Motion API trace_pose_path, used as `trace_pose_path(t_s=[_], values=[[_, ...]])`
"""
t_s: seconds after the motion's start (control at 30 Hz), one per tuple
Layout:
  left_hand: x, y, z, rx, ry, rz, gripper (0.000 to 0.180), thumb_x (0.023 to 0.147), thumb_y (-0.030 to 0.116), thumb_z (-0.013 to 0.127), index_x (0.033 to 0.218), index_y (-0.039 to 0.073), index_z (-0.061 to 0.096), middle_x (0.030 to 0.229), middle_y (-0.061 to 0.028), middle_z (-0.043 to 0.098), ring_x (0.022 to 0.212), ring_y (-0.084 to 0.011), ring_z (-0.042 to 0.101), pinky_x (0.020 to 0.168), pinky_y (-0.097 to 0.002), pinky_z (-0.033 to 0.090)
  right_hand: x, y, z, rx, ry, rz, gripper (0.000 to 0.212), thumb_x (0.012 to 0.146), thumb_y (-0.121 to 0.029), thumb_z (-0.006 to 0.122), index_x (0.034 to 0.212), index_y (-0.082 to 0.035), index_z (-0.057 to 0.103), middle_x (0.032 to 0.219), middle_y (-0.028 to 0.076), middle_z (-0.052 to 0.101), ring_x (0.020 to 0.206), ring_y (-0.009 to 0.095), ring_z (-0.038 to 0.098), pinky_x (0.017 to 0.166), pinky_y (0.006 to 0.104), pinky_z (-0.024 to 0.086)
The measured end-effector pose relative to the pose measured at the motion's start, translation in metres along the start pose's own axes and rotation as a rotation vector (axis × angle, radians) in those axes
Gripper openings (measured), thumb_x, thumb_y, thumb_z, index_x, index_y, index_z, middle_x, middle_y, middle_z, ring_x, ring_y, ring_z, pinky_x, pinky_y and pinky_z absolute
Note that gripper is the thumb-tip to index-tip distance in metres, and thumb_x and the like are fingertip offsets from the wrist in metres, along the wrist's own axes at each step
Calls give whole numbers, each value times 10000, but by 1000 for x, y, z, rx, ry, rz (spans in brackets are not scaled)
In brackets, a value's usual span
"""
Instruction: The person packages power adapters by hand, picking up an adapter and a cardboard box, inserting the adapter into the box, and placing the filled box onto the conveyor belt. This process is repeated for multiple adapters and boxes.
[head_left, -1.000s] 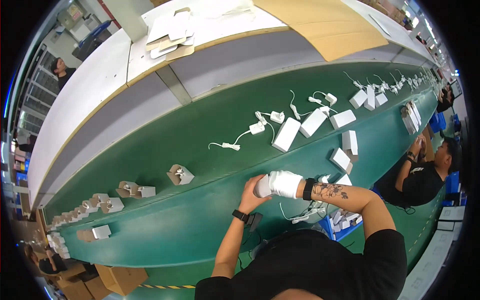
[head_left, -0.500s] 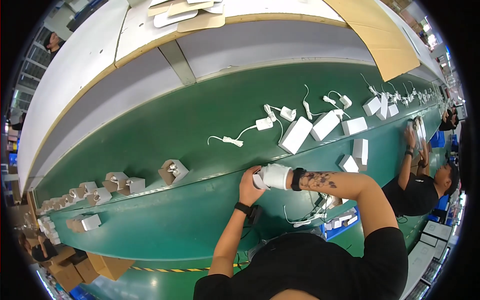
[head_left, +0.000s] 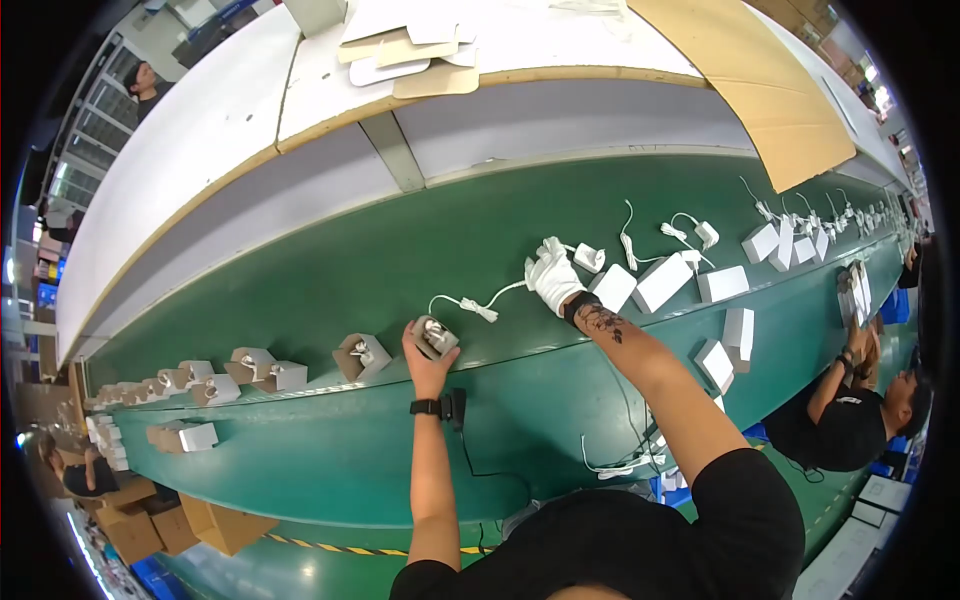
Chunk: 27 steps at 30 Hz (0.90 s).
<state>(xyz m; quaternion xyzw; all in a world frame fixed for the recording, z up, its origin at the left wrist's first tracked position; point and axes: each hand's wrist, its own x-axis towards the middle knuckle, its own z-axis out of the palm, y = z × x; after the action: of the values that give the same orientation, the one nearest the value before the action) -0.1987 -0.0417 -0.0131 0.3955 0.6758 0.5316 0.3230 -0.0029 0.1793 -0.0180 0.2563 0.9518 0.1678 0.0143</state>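
Observation:
My left hand (head_left: 430, 362) is wrapped round a small open box (head_left: 436, 340), with white parts showing inside it, at the edge of the green belt (head_left: 300, 295). My right hand (head_left: 555, 278), in a white glove, closes over a white power adapter on the belt. The glove hides the adapter itself; its bundled white cable (head_left: 478, 308) trails out to the left. Just right of the glove lies another white adapter (head_left: 590, 258), beside a white box (head_left: 613, 287).
Open boxes with white contents (head_left: 361, 357) line the belt leftward. White boxes (head_left: 663, 284) and cabled adapters (head_left: 707, 235) continue rightward. A white shelf (head_left: 540, 48) with a cardboard sheet (head_left: 750, 85) runs above. A co-worker (head_left: 845, 420) handles boxes at the right.
My hands were together over a white piece. Now the left has moved left and holds the open box, while the right has reached forward onto the adapter. The whole view has shifted slightly.

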Motion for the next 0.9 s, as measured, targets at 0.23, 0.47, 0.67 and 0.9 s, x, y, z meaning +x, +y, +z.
trace_pose_path(t_s=[0.23, 0.47, 0.67, 0.9], values=[[-120, 55, 66, -344, 375, -139, 456, 831, 259, 657, 1195, 40, 491, 1153, -113, 546, 1062, -251, 522, 962, -390, 380, -60, -6, -114, 590, 0, 68, 281, 749, -242, 645, 974, -91, 571, 671, 61, 581, 766, 290, 599, 826, 397, 440], [-124, 90, 126, -1732, -115, -859, 450, 924, 420, 482, 1111, 14, 538, 1004, -101, 613, 963, -236, 580, 857, -365, 471, -176, -19, -210, 1102, 219, 18, 218, 727, -247, 693, 849, -101, 585, 740, 103, 574, 718, 281, 572, 674, 375, 480], [-113, 66, 135, -2099, -629, -554, 291, 946, 261, 494, 1081, 8, 543, 1005, -106, 632, 1002, -248, 594, 867, -369, 489, -220, -21, -216, 729, 128, 156, 221, 755, -206, 677, 920, -75, 611, 842, 110, 581, 777, 269, 567, 696, 340, 493], [-116, 139, 144, -1426, -153, -540, 284, 958, 168, 463, 1188, 7, 507, 1103, -102, 594, 1044, -201, 564, 930, -339, 453, -212, -19, -197, 1873, 312, 641, 307, 765, -114, 652, 1047, -10, 590, 896, 69, 591, 860, 197, 583, 718, 312, 478]])
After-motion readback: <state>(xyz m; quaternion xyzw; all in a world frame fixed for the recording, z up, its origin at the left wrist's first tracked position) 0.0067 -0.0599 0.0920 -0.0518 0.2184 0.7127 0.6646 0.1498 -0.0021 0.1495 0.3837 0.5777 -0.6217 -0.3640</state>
